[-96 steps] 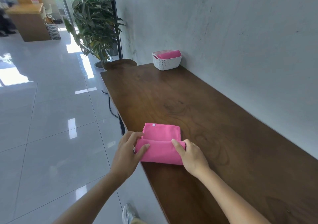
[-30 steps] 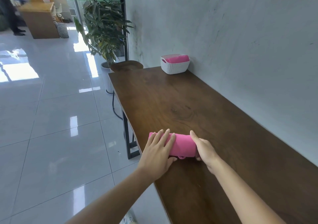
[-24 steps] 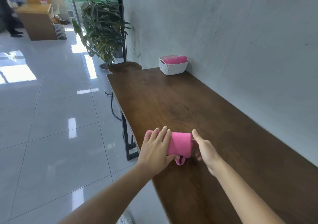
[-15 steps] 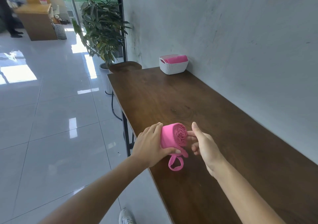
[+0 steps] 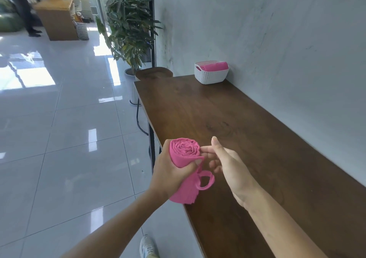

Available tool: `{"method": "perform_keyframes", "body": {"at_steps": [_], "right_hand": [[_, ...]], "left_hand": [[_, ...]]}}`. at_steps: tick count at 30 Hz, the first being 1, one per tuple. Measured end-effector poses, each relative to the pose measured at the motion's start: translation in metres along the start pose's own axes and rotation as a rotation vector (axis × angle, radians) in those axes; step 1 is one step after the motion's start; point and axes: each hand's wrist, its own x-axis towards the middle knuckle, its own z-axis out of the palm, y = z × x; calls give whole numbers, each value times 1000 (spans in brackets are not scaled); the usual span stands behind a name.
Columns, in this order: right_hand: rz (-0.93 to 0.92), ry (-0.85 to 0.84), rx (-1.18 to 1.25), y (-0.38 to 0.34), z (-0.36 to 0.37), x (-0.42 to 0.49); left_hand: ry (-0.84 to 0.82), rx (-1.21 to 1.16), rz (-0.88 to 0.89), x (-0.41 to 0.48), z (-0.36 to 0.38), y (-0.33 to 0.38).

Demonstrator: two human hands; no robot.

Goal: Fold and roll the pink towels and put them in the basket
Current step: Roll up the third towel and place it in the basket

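white basket (image 5: 211,77) holds one rolled pink towel (image 5: 215,67).

Dark wooden counter (image 5: 217,109) runs along pale grey wall (image 5: 277,30). Glossy white tiled floor (image 5: 59,138), sunlight glare. Potted plant (image 5: 128,30) past counter's far end. Wooden desk (image 5: 57,20) beyond.

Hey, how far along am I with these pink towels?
Done: one rolled towel lies in the white basket at the far end of the table, and a second towel is rolled tight. In hand: the left hand grips that roll, spiral end up, while the right hand touches its rim with its fingertips. Left: carry it to the basket. No other loose towels show.
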Motion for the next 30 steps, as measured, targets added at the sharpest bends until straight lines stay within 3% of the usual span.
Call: {"method": "perform_keyframes", "body": {"at_steps": [7,12,18,23,30], "right_hand": [[-1,-6,-64,7,7,-3],[115,-95,-97,10,21,-2],[214,-164,247,9,37,9],[232,-43,703,-2,52,24],[201,9,999,-24,77,70]], "left_hand": [[71,-46,-44,8,-20,-2],[164,-41,-49,16,-27,-9],[216,-55,-29,28,-33,-11],[233,-53,-69,43,-43,-23],[255,-102,-169,72,-63,-42]]}}
